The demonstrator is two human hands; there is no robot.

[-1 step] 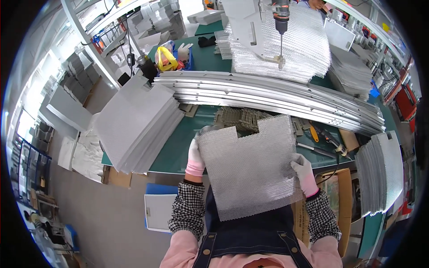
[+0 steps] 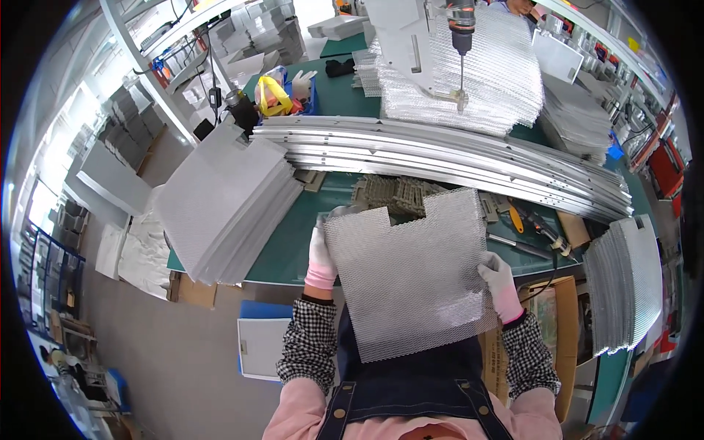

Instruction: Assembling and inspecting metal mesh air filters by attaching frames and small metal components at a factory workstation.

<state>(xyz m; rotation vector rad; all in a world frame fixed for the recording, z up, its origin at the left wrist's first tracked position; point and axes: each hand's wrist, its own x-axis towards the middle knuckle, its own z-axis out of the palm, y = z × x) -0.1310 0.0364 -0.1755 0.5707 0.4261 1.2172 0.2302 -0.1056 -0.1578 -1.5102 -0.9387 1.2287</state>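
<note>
A silvery metal mesh sheet (image 2: 411,279), with a rectangular notch in its far edge, is held up in front of my dark apron. My left hand (image 2: 321,253), in a white and pink glove, grips its left edge near the top corner; some fingers are hidden behind the mesh. On the right edge, my right hand (image 2: 499,282) has its gloved fingers and thumb closed on the sheet. Just beyond the notch lies a heap of grey-beige plastic parts (image 2: 396,194) on the green table (image 2: 275,254), partly covered by the sheet.
A stack of mesh sheets (image 2: 220,198) leans at the left, another stack (image 2: 623,286) at the right. Long aluminium profiles (image 2: 440,158) cross the table. An orange-handled tool (image 2: 515,218) and a power screwdriver (image 2: 550,235) lie right. A cardboard box (image 2: 565,330) sits below.
</note>
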